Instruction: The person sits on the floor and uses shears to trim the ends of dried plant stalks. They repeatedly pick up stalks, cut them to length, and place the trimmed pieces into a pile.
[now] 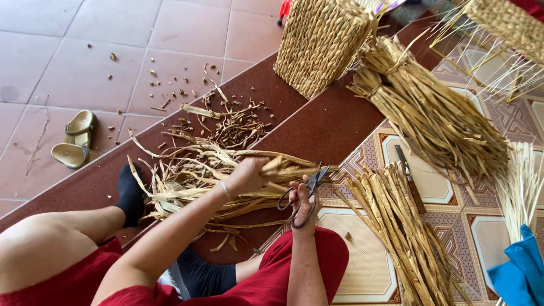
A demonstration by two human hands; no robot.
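Two bare hands, left hand (pixel 247 175) grip clenched on dry tan fibrous straw strips (pixel 283 165), right hand (pixel 303 204) grip grasping dark metal scissors (pixel 303 192), one woven straw basket (pixel 320 42), two tan sandals (pixel 75 140).

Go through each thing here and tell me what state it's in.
Left hand: closed around dried strips.
Right hand: fingers through the scissor handles.
Scissors: blades open.
Dried strips: held above the loose pile.
Woven basket: standing on the floor.
Tied bundle: lying bound.
Sandals: off, lying on the tiles.
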